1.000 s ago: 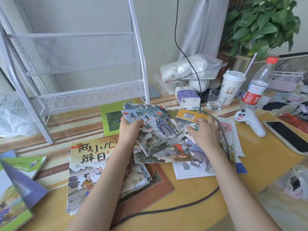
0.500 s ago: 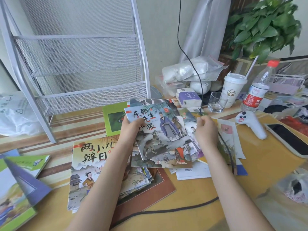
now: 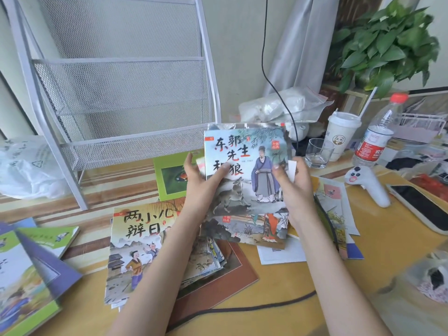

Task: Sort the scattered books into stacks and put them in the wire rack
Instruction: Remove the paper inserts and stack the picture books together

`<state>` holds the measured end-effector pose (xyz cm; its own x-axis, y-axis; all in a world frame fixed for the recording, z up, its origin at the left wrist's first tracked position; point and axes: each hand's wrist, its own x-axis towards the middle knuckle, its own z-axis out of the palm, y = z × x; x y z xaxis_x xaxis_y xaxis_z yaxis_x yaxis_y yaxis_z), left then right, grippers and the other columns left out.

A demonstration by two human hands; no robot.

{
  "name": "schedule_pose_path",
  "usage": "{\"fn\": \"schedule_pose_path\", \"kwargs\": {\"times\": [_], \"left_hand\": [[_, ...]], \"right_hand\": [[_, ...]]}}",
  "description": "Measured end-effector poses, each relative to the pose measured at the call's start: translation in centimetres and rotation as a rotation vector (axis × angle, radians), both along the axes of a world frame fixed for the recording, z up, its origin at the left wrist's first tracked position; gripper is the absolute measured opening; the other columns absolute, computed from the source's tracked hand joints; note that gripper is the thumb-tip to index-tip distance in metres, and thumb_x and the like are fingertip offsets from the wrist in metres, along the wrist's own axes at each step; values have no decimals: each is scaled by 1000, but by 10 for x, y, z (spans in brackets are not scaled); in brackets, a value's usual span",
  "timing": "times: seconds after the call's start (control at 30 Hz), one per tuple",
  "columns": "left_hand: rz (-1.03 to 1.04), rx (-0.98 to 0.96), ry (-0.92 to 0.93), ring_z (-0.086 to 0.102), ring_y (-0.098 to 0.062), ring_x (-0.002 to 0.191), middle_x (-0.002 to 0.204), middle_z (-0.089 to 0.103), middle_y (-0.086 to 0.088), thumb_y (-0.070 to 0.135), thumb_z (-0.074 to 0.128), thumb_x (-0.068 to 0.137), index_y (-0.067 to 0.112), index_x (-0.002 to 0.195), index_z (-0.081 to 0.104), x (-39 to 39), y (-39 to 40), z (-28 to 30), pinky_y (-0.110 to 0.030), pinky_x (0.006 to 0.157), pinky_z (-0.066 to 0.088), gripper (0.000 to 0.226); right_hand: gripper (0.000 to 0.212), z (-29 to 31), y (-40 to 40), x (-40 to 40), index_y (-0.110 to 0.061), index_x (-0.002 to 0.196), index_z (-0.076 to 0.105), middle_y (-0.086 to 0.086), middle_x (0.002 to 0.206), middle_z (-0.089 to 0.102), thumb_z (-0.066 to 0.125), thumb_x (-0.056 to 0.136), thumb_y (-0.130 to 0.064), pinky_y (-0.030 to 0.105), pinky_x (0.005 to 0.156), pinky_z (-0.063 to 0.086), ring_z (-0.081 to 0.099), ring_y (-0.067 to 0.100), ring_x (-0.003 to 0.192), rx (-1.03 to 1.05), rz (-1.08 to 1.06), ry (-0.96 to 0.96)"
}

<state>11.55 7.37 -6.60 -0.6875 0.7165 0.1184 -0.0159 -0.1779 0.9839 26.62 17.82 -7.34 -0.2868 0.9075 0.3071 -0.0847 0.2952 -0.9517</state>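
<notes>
Your left hand point(image 3: 203, 183) and right hand point(image 3: 294, 187) each grip a side of a small stack of picture books point(image 3: 247, 180), lifted above the counter point(image 3: 291, 287) middle, near the wire rack point(image 3: 121, 98).

Wire rack point(image 3: 126, 98) behind scattered books point(image 3: 143, 241)

White mesh wire rack point(image 3: 126, 98); yellow-brown striped table point(image 3: 303, 275), green-bordered book point(image 3: 169, 175)

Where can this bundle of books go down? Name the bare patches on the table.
Bare yellow tabletop lies near you, between the brown-bordered mat and the crumpled bag, crossed by a black cable. A striped strip runs before the white mesh wire rack. The right back corner, round the clear glass, is crowded.
</notes>
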Motion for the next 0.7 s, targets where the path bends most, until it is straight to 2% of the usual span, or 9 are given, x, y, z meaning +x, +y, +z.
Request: {"fn": "schedule_pose_path", "kwargs": {"times": [0.07,0.13,0.2,0.33,0.4,0.47,0.53,0.6,0.7], "left_hand": [[11,-5,-12,64,4,85,120,62,1,30,70,83,17,140,29,2,-3,6,-8,64,50,71],[-40,24,-33,67,-4,71,107,70,-3,29,68,86,16,118,52,3,-5,12,-14,55,50,38],[-84,88,-30,67,-12,68,94,72,-1,23,67,87,20,107,58,5,-7,15,-18,52,50,22],[-151,192,49,69,-13,89,103,71,3,22,66,88,20,118,58,4,-13,23,-26,69,55,31],[-194,210,44,65,-17,107,119,67,4,45,62,85,28,122,59,-1,-15,28,-37,86,53,41],[-210,197,-13,62,-24,113,124,65,-2,64,56,77,29,115,66,-1,-19,36,-44,95,48,52],[-169,126,-53,69,-23,96,106,72,-7,68,57,74,26,95,76,6,-22,45,-38,83,53,50],[-173,67,-85,71,-23,76,84,74,-6,60,58,78,24,73,77,18,-21,48,-34,69,56,40],[-103,120,-8,59,-8,56,64,66,10,22,56,93,26,65,69,32,-20,53,-23,56,48,31]], "right_hand": [[21,11,-4,0,-21,109,52,-1,111,61,61,91,-24,29,92,43,56,12,104,100,12,30],[23,19,-9,3,-18,109,49,-3,106,59,60,91,-25,24,88,41,55,9,99,177,0,24],[26,26,-12,7,-16,111,49,-6,105,59,59,92,-30,19,84,39,54,4,98,210,-18,5],[44,40,-19,16,-9,111,56,10,116,59,45,94,-48,34,85,40,56,10,98,98,-2,6],[44,45,-21,18,-21,104,61,0,109,63,41,90,-57,34,91,42,58,9,100,60,-60,45],[43,49,-22,18,-33,94,62,-14,96,64,37,82,-66,34,89,44,58,3,96,71,-103,43],[46,52,-23,15,-31,94,67,-16,100,67,43,81,-68,33,93,44,60,1,101,68,-66,65],[45,56,-25,12,-26,89,72,-8,105,70,55,78,-66,34,98,44,61,8,106,-2,-37,108],[19,62,-26,11,-33,73,73,-14,85,64,62,87,-40,23,79,46,59,5,83,46,-60,92]]}}
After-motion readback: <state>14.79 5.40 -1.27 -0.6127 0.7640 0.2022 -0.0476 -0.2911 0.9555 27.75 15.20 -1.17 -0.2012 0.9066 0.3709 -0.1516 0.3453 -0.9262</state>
